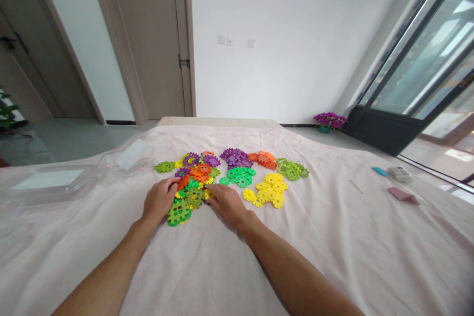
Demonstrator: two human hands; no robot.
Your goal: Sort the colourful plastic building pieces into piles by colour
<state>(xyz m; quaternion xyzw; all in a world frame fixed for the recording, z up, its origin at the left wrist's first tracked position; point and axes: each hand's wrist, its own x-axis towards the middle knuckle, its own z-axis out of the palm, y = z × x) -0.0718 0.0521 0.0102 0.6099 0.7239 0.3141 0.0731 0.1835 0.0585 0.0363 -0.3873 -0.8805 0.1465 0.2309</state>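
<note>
A mixed pile of plastic interlocking disc pieces (194, 196) lies between my two hands. My left hand (160, 200) is at its left side, fingers curled in, with an orange disc (183, 181) tilted at the fingertips. My right hand (228, 203) reaches in from the other side, its fingers closed together at a yellow disc (208, 194); the fingers partly hide it. Sorted by colour beyond are purple discs (236, 158), orange discs (264, 159), green discs (241, 176), olive-green discs (292, 169) and yellow discs (272, 190).
A pale cloth (318, 247) with wrinkles covers the table. Clear plastic containers (55, 180) stand at the left. To the right lie a small white box (400, 174), a blue item (379, 171) and a pink cloth piece (403, 195). Potted purple flowers (329, 120) stand beyond, on the floor.
</note>
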